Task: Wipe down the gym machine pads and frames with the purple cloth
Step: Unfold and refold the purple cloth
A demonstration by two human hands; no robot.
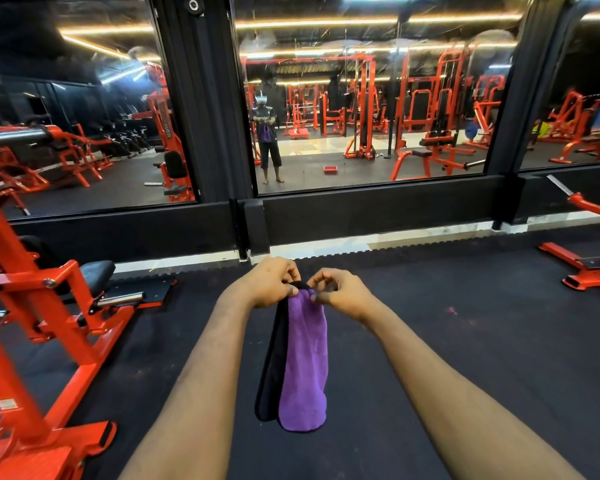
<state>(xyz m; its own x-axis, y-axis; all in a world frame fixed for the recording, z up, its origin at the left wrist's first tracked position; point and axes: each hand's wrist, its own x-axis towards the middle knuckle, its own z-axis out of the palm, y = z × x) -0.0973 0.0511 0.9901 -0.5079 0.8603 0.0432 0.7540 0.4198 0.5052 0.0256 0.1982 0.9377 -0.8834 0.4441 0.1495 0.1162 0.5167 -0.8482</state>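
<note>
room: gym, black floor mat (465,341), big mirror (361,98)
hands: left hand (271,282) and right hand (340,292) pinch purple cloth (305,362) top
step: getting cloth ready
next: reach red machine (49,306)

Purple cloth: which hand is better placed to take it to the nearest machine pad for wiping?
Probably the left hand: it pinches the top of the purple cloth, and the nearest black pad lies on its side.

Mirrored wall (361,109) above black rubber floor (465,323)
</note>
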